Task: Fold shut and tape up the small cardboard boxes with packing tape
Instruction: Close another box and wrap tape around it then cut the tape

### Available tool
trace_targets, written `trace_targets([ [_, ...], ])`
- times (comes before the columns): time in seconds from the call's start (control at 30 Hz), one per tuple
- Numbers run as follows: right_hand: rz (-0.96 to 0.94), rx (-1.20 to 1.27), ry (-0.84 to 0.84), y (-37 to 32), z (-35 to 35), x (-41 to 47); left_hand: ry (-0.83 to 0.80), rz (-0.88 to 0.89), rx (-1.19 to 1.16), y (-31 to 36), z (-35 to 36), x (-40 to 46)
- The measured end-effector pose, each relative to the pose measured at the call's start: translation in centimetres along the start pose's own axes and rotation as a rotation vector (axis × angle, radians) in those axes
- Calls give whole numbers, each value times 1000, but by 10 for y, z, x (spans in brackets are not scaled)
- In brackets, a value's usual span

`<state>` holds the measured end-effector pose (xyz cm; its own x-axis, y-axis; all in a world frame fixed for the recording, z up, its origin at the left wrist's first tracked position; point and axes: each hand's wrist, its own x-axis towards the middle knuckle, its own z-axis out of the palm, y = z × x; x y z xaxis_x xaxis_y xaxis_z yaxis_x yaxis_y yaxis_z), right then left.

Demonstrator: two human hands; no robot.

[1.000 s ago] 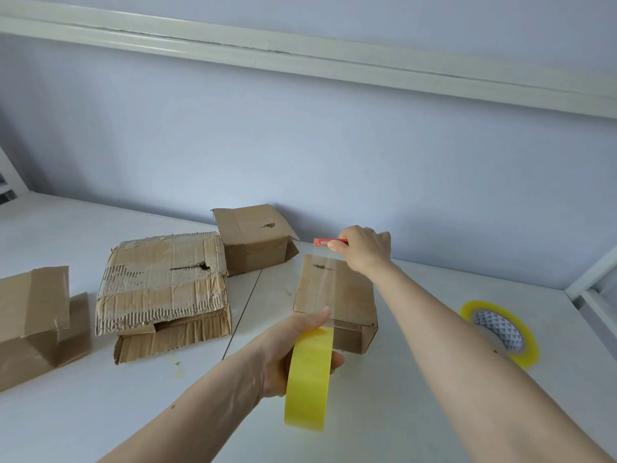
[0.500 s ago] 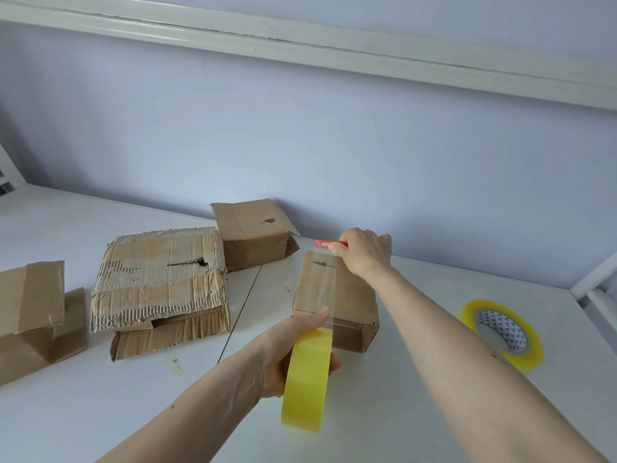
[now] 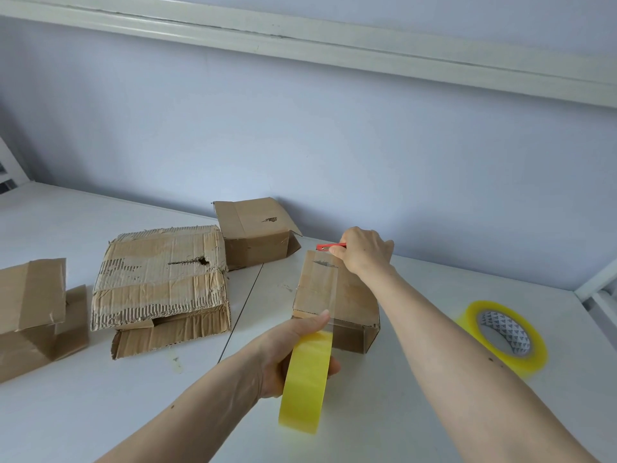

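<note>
The small box [image 3: 335, 304] lies on the tabletop [image 3: 384, 412] with its long side pointing away from the person, and a clear strip of tape [image 3: 325, 285] runs along its top. At the near end the left hand [image 3: 293, 349] curls its grip around the yellow tape roll [image 3: 305, 382]. At the far edge the right hand [image 3: 364, 250] pinches a red cutter [image 3: 329, 246], so it is nearer the far end of the strip. I can read no writing anywhere.
</note>
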<state>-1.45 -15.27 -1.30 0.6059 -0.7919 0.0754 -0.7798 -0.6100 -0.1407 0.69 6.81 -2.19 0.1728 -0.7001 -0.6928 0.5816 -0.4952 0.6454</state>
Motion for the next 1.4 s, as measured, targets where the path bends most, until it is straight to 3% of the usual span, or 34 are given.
trace_targets([
  [0.47, 101, -89, -268, 1, -19, 5, -13, -33, 47, 5, -6, 3],
  [0.63, 112, -105, -280, 0, -21, 6, -21, -42, 55, 6, -5, 4],
  [0.8, 72, -117, -274, -4, -23, 7, -41, -62, 56, 9, -6, 4],
  [1.0, -40, -8, -401, -6, -33, 14, -71, -84, 46, 13, -9, 8],
  [1.2, -210, 108, -315, -4, -32, 16, -49, -111, 60, 19, -6, 10],
  [1.4, -228, 184, -285, -6, -21, 16, -19, -118, 125, 27, -1, 8],
])
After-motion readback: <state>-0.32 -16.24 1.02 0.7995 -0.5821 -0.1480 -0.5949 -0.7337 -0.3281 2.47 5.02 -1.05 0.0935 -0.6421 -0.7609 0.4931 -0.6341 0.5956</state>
